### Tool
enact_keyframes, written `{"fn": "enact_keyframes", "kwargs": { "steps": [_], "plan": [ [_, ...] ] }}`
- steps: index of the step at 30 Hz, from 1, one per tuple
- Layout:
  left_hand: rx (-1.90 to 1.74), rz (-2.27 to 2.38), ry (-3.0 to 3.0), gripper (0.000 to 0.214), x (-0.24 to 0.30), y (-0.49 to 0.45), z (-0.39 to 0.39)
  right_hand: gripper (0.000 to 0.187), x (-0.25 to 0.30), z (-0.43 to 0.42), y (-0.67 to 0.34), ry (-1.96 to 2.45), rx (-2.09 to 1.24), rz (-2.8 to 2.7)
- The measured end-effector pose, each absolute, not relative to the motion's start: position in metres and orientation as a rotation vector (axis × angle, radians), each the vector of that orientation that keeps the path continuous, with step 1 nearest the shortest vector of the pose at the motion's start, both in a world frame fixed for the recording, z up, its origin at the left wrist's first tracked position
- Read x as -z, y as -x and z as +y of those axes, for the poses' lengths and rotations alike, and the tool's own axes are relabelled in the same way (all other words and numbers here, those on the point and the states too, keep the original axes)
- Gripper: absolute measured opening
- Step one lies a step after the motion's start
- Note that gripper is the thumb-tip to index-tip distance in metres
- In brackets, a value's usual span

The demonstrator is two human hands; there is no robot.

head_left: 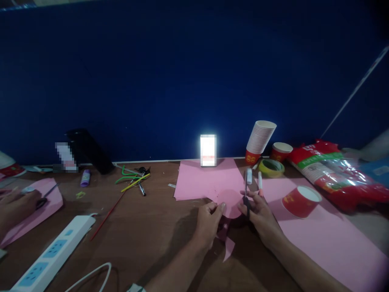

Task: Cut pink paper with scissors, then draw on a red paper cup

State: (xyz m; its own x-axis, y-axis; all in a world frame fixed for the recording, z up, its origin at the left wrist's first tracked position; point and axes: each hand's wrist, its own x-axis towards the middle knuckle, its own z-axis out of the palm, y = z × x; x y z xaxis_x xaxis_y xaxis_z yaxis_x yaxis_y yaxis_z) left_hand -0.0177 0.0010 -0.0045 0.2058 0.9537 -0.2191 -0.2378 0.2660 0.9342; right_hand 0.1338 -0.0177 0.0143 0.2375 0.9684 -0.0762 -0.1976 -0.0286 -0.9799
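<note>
"Blue wall (170,81) at the back, brown bench (146,231) below it. Where is the paper you're handling?"

"Right in front of me. My left hand (207,223) pinches a round pink paper disc (230,202) by its left edge, thumb on top. From where I look, its far side overlaps the near edge of a pink stack of sheets (194,180)."

"And your other hand?"

"My right hand (260,217) is closed around the dark handles of some scissors (247,205), just beside the disc's right edge, blades pointing toward the wall. I can't tell whether the blades are apart."

"What lies around them?"

"A pink scrap (229,248) sits below the disc, nearer me. A bright screen (208,150) stands at the stack's far end. To my right, a red paper cup (296,203) rests on a large pink sheet (306,239). Well off to my left, another person's hand (22,205) is over pink paper."
</note>
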Motion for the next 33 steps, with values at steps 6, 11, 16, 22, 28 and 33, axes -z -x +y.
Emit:
{"fn": "enact_keyframes", "kwargs": {
  "steps": [6, 11, 16, 22, 28, 33],
  "plan": [
    [-0.996, 1.009, -0.915, 0.046, 0.002, 0.017, 0.0, 0.057, -0.014, -0.017, -0.134, 1.222, -1.158, -0.839],
    [-0.971, 1.033, -0.846, 0.044, -0.004, 0.019, 0.002, 0.058, -0.012, -0.016, -0.136, 1.236, -1.159, -0.845],
    [-0.944, 1.009, -0.753, 0.046, -0.008, 0.02, 0.002, 0.06, -0.013, -0.017, -0.136, 1.265, -1.152, -0.827],
    [-0.948, 1.013, -0.787, 0.045, -0.002, 0.02, 0.003, 0.062, -0.012, -0.016, -0.136, 1.273, -1.153, -0.827],
    [-0.955, 0.996, -0.829, 0.043, -0.005, 0.021, 0.003, 0.061, -0.011, -0.017, -0.137, 1.271, -1.146, -0.856],
    [-0.956, 0.957, -0.799, 0.043, -0.007, 0.022, 0.001, 0.059, -0.008, -0.016, -0.138, 1.26, -1.141, -0.821]
  ]
}}
